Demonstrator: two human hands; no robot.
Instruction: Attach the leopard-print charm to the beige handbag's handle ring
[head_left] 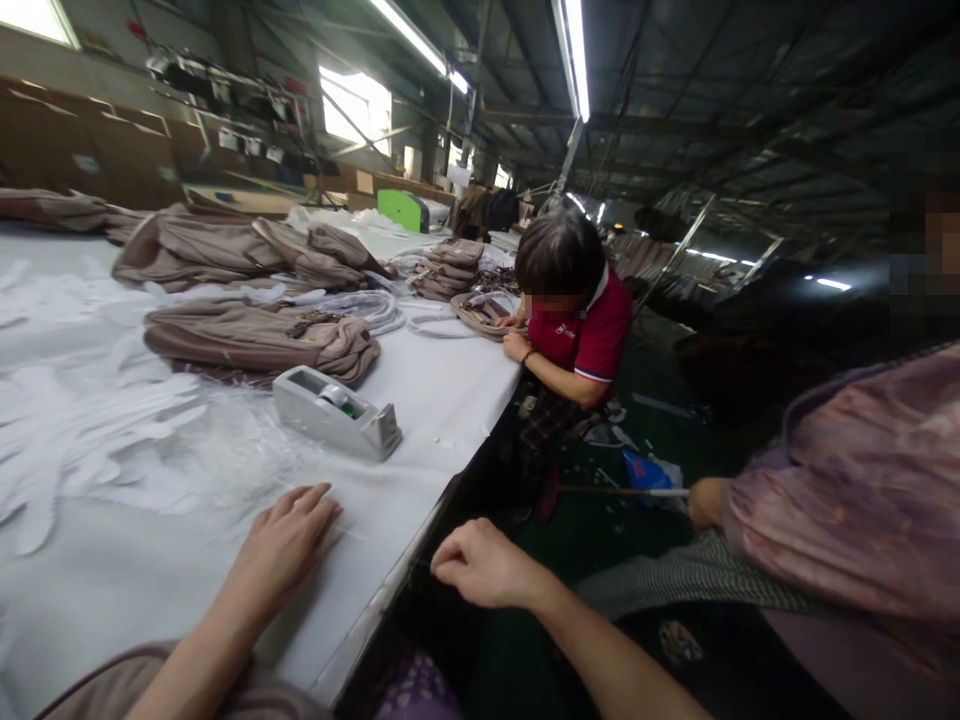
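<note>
My left hand rests on the white-covered table, near a pile of thin clear plastic, its fingers slightly apart with nothing visible in them. Off the table's edge hangs my right hand, its fingers curled and pressed together; whatever they may hold is too small to make out. A grey tape dispenser stands beyond my left hand. Part of a brown fabric item lies below my left forearm.
Brown bags and white cut pieces lie across the table. A person in a red shirt works at the far edge. Another person in a patterned top stands close at right, holding a stick.
</note>
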